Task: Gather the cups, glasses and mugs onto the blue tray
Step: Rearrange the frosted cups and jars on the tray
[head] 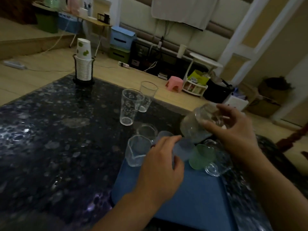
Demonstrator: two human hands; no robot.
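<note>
The right hand (233, 129) grips a clear glass mug (198, 124), tilted and held above the far right corner of the blue tray (180, 197). The left hand (161, 162) curls its fingers round a blue cup (182, 150) at the tray's far edge. Just beside it on the tray stand a green cup (202, 156), a clear angular glass (138, 150) on the far left corner and a small clear glass (215, 167) on the right. The near half of the tray lies bare. On the dark speckled worktop (50, 139), beyond the tray, stand 2 tall clear tumblers (130, 107), close together near the far edge. A stack of paper cups (83, 62) in a wire holder occupies the far corner. Wooden floor (116, 75) lies beyond.
</note>
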